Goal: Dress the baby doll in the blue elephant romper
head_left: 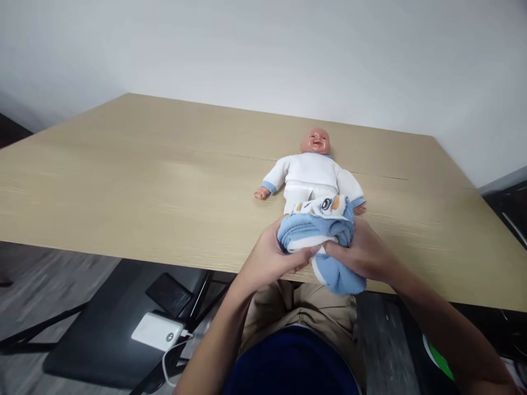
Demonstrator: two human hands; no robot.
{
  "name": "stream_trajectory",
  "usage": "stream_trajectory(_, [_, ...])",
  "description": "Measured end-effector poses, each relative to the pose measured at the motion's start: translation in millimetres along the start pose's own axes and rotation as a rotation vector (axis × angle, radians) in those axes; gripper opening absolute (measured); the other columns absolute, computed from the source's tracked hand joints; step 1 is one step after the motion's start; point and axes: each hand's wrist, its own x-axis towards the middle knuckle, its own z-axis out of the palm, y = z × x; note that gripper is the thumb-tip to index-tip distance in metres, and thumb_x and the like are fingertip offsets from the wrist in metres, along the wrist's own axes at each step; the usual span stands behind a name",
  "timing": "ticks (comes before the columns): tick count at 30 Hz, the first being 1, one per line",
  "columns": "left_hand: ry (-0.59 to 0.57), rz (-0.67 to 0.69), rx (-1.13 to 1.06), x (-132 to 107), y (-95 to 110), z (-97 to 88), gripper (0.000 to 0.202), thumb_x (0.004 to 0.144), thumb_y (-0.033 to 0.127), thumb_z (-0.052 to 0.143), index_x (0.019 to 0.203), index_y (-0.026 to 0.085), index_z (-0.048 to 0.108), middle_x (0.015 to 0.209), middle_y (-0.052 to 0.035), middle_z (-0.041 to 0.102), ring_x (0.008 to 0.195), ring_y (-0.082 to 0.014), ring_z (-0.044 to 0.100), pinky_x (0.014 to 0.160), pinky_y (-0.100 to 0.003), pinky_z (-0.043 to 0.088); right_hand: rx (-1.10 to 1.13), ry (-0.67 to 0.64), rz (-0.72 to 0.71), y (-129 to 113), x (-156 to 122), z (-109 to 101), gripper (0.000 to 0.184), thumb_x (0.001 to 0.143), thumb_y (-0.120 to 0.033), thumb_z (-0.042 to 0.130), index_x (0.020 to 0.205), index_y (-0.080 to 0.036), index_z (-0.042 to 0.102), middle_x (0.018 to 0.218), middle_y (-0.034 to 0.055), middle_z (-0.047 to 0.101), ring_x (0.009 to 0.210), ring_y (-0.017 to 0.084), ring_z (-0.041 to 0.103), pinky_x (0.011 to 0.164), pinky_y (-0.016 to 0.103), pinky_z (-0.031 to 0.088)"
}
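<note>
Both my hands hold a bunched blue-and-white fleece garment (315,227) with an orange and black print near its top edge. My left hand (269,249) is wrapped round its left side. On the other side my right hand (358,249) grips it, and both thumbs press on the white trim at the middle. A loose blue end hangs below the right thumb. Just beyond lies a baby doll (313,170) on its back, dressed in a white top with blue cuffs and white bottoms. The garment hides the doll's lower legs.
The doll lies on a light wooden table (135,181), whose front edge runs just under my hands. Left of my legs, a black chair seat (111,312) bears a dark phone (168,294) and a white power bank (157,331) with a cable. A pale wall (263,55) stands behind the table.
</note>
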Motion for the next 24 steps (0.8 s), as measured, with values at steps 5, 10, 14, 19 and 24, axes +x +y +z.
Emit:
stream_trajectory(5, [0.141,0.040,0.248,-17.4,-20.8,3.2,0.026,0.097,0.036,0.074,0.119,0.022,0.073,0.119,-0.0063,0.081,0.110,-0.0273,0.076,0.097,-0.038,0.059,-0.098,-0.009,0.076,7.9,-3.8,12.3,0.014,0.085,-0.035,0.075,0.094,-0.026,0.080,0.094,0.0056,0.088,0.100,0.037,0.085,0.093,0.050,0.070])
stream_trajectory(10, [0.203,-0.026,0.439,-10.6,-34.3,-2.4,0.018,0.099,0.037,0.068,0.109,0.023,0.067,0.096,-0.0014,0.075,0.093,-0.0257,0.073,0.084,-0.035,0.053,-0.149,-0.016,0.130,27.1,7.9,21.4,0.020,0.087,-0.039,0.077,0.100,-0.025,0.080,0.105,0.0113,0.089,0.102,0.039,0.084,0.095,0.053,0.065])
stream_trajectory(14, [0.185,-0.050,0.419,2.4,-40.2,-6.1,0.016,0.100,0.037,0.066,0.107,0.022,0.066,0.095,-0.0008,0.075,0.090,-0.0247,0.073,0.082,-0.034,0.051,-0.173,0.001,0.155,37.9,16.2,24.8,0.021,0.089,-0.039,0.076,0.099,-0.022,0.078,0.102,0.0118,0.088,0.100,0.037,0.083,0.093,0.051,0.063])
stream_trajectory(19, [0.168,-0.025,0.419,20.6,-44.0,-11.9,0.018,0.102,0.039,0.062,0.107,0.022,0.067,0.101,-0.0030,0.077,0.095,-0.0257,0.073,0.085,-0.035,0.049,-0.176,0.054,0.122,48.5,26.2,29.9,0.014,0.088,-0.037,0.075,0.088,-0.023,0.074,0.086,0.0070,0.084,0.084,0.030,0.079,0.083,0.043,0.061])
stream_trajectory(24, [0.167,0.030,0.461,41.9,-42.5,-21.3,0.020,0.100,0.040,0.063,0.108,0.022,0.067,0.102,-0.0027,0.076,0.095,-0.0255,0.072,0.085,-0.035,0.048,-0.176,0.169,0.131,59.9,46.7,30.2,0.015,0.087,-0.037,0.074,0.089,-0.023,0.074,0.094,0.0103,0.086,0.095,0.033,0.080,0.089,0.045,0.061])
